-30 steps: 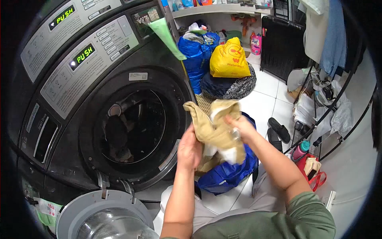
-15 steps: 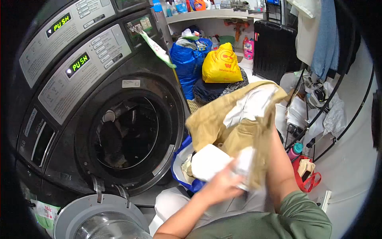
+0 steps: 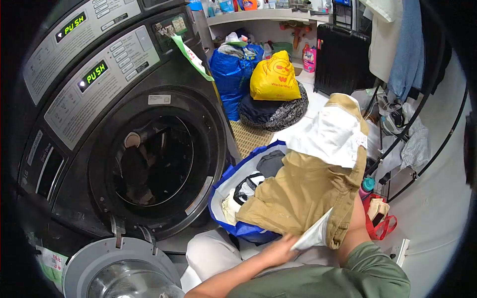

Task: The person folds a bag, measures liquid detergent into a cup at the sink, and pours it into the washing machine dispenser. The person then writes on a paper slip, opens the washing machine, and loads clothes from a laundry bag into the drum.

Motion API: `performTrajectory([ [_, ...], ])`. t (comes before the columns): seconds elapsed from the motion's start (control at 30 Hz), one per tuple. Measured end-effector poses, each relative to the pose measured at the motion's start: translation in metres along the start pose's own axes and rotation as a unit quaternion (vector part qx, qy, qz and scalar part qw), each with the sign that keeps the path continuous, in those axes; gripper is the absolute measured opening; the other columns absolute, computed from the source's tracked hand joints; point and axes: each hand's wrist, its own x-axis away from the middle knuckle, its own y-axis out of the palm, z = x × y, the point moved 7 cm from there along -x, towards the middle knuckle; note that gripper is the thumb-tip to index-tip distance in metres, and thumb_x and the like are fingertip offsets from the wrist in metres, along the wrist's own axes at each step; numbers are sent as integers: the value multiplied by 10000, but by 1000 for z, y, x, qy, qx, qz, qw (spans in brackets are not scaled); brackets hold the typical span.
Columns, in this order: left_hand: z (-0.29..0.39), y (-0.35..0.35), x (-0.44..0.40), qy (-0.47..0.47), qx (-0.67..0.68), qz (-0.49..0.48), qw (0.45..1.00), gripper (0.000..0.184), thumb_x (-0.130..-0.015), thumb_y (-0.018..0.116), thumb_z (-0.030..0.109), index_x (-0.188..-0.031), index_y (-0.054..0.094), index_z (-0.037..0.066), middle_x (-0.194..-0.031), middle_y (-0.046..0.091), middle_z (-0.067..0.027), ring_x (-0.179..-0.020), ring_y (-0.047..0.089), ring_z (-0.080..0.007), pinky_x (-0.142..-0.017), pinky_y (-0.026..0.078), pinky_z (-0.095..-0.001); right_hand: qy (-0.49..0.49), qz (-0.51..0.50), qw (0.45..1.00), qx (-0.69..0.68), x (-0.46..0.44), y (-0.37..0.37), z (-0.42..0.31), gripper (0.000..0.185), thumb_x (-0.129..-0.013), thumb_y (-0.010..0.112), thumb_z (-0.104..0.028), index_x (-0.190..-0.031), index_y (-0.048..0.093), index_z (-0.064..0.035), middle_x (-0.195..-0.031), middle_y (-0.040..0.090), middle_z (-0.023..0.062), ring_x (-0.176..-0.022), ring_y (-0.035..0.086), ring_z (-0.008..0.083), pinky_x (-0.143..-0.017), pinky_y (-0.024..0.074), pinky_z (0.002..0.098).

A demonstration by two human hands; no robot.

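Observation:
Khaki pants with white pocket linings turned out hang in front of me, partly over a blue-and-white laundry bag. My left hand is closed at the lower edge of the pants, on the tip of a white pocket lining. Behind the pants, my right hand is hidden; only the forearm shows along their right side. Dark grey, black-and-white and cream clothes lie inside the bag.
At left stands a black front-loading machine with its round door swung open. A blue bag, a yellow bag and a black suitcase stand at the back. A rack with hanging clothes is at right.
The pants have spread out and swung right, uncovering more of the laundry bag. My left hand has moved slightly down, and a white lining now stretches from it.

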Motion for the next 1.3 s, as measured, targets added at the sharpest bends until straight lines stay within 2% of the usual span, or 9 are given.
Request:
performTrajectory([
  [0.13,-32,-96,43,-186,62,312,930,226,-859,561,46,-1049,684,41,-898,724,-141,-886,685,-419,-818,534,-429,-22,-44,998,-44,-13,18,-3,372,-1035,455,-203,-1355,490,-16,-1241,614,112,-1119,600,214,-985,504,350],
  [0.43,-25,-199,14,192,643,435,600,719,-897,689,397,-1455,397,50,-1387,523,-132,-1120,611,-246,-928,519,-374,250,-15,961,119,42,61,177,324,-948,627,-186,-1238,593,-45,-1131,659,60,-933,633,152,-793,542,310],
  [0.53,-18,-149,0,53,394,382,834,728,-864,749,270,-1439,394,1,-1358,538,-99,-1130,594,-226,-984,472,-347,345,-75,903,244,67,78,219,312,-920,672,-157,-1205,619,-42,-1085,670,28,-913,625,119,-780,529,291],
  [0.77,-71,-287,97,-80,435,516,733,503,-929,668,328,-1257,586,-44,-1111,680,-167,-896,682,-231,-798,557,-353,315,-196,831,416,4,55,175,387,-911,686,-187,-1258,610,-30,-1112,674,41,-916,647,122,-829,520,267],
  [0.9,-157,-440,192,159,491,716,471,518,-1024,348,356,-1369,508,4,-1394,540,-162,-1288,513,-312,-1106,402,-462,267,-13,770,579,-44,-63,144,495,-863,753,-284,-1261,609,-28,-1079,700,104,-894,687,242,-836,542,337],
  [0.97,-158,-478,216,219,489,731,422,493,-1006,374,318,-1373,495,11,-1409,530,-159,-1301,498,-305,-1093,399,-437,262,-128,646,706,-37,-79,160,623,-788,806,-361,-1291,604,-54,-1203,652,157,-986,667,297,-903,523,394],
  [1.07,-163,-481,200,131,447,754,463,458,-1000,406,312,-1354,520,46,-1385,554,-152,-1259,533,-283,-1010,437,-395,192,-438,496,724,14,-124,218,739,-637,882,-449,-1287,648,-187,-1448,481,214,-1217,552,391,-1052,411,524],
  [1.13,-178,-455,173,5,414,773,481,362,-959,554,228,-1291,551,83,-1202,612,-64,-1059,600,-203,-889,467,-364,263,-411,253,836,32,-77,216,545,-642,865,-431,-1155,720,-319,-1383,532,159,-1227,545,360,-1049,372,565],
  [1.3,-122,-350,82,-14,437,562,702,200,-976,603,185,-1128,632,58,-1073,672,-83,-850,694,-219,-809,542,-351,158,-337,314,874,-10,-50,208,197,-864,653,-371,-967,753,-235,-926,731,61,-911,694,297,-790,519,444],
])
